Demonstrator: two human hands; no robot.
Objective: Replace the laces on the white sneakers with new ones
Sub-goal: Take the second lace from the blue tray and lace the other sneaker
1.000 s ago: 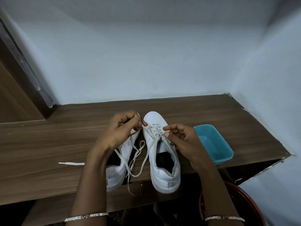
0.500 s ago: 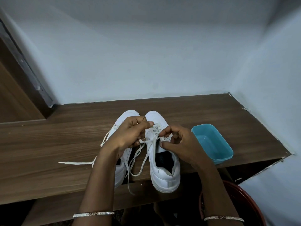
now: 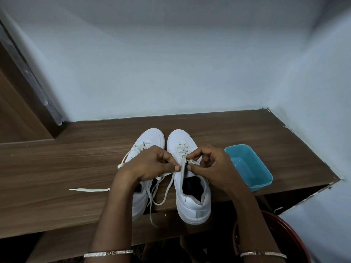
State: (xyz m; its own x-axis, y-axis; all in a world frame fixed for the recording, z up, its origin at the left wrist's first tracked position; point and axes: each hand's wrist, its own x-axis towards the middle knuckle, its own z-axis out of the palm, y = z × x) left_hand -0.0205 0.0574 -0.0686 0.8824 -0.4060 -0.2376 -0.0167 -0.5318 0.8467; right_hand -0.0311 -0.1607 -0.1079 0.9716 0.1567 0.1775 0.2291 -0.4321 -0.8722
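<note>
Two white sneakers stand side by side on the wooden shelf (image 3: 57, 168), toes pointing away from me. The right sneaker (image 3: 191, 196) has a cream lace (image 3: 182, 149) threaded through its front eyelets. My right hand (image 3: 212, 166) pinches that lace at an eyelet near the tongue. My left hand (image 3: 150, 164) is closed on the lace's other strand, just left of the same shoe. It covers the middle of the left sneaker (image 3: 150, 137). Loose lace ends (image 3: 161, 196) hang between the shoes over the shelf's front edge.
A lace end (image 3: 89, 190) lies flat on the shelf to the left. A teal plastic tub (image 3: 248, 166) sits right of the shoes. A dark red bucket rim (image 3: 296, 242) shows below the shelf at the right. Walls close in behind and to the right.
Both hands have come down and closer together over the right sneaker's eyelets. The left hand has drawn its strand toward me, uncovering the left sneaker's toe.
</note>
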